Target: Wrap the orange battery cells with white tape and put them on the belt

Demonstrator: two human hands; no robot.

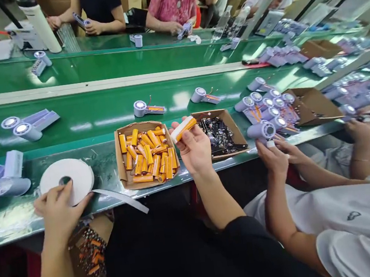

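Observation:
My left hand [58, 208] grips the near edge of a large roll of white tape [83, 175], its fingertips close to the core hole. A loose strip of tape [121, 200] runs off the roll to the right and hangs past the bench edge. Raised over the bench, my right hand [195, 148] holds an orange battery cell [184, 128] between thumb and fingers. White tape lies along the cell's upper side. Between my hands stands a cardboard box [122, 175] full of orange cells [146, 154].
Behind my right hand is a box of dark small parts [220, 134]. Lilac fan housings [141, 109] lie on the green conveyor [106, 103]. A co-worker's hands [271, 155] hold a housing at right. Below the bench sits a scrap box [91, 257]. People work across the line.

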